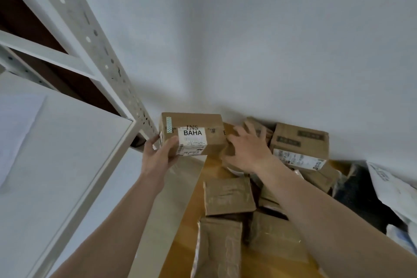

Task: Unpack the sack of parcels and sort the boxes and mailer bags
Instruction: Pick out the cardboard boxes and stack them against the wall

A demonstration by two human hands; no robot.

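Working outward toward the small brown cardboard box with the white BAHA label (pixel 194 133), the nearest things are crumpled brown cardboard parcels (pixel 228 196) packed edge to edge on the yellow-brown wooden surface (pixel 209 171), below that BAHA box and nearer the camera. They look loosely heaped, so anything dropped from above would likely bounce off and scatter them.

The left hand (pixel 158 156) grasps the BAHA box by its left end only, thumb on the front face and fingers wrapped round the side. The box is raised above the surface. Held at one end, it could twist out of the grasp. The perforated white metal shelf post (pixel 108 52) stands just left of it, and a careless swing would knock the box against the post.

Just right of the BAHA box, the right hand (pixel 246 151) is released, its fingers spread over another brown parcel. Whether it presses down cannot be told. A shove there might tip the large brown carton with a printed shipping label (pixel 300 144), farther right against the pale wall (pixel 248 40).

Well right of the BAHA box lie white mailer bags (pixel 388 187) over dark sack fabric (pixel 358 189). A toppling carton could slide among them and muddle the sorting.
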